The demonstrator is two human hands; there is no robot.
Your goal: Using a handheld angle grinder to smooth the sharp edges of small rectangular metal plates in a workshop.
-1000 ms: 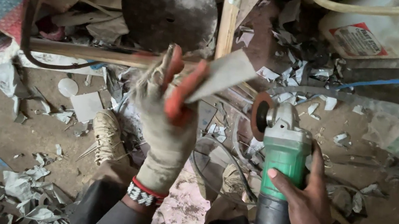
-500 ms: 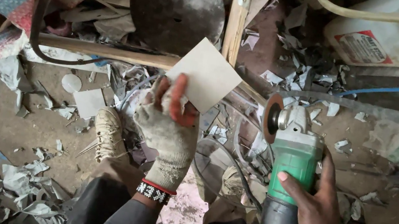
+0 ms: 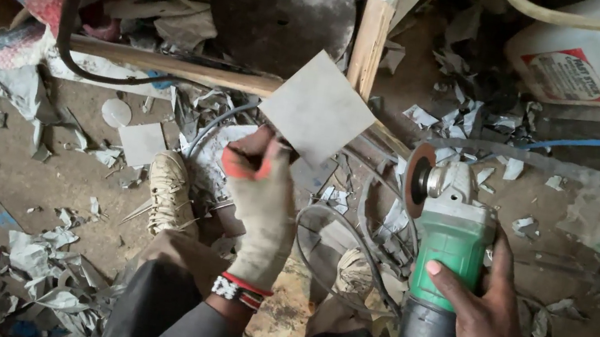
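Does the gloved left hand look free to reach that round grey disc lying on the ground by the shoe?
Probably not yet: the left hand grips the square metal sheet. The small disc itself lies uncovered beside the shoe.

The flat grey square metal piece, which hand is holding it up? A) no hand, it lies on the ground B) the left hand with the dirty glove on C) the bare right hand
B: the gloved left hand pinches the flat grey square metal piece by its lower corner, while the bare right hand is wrapped round the green and grey angle grinder.
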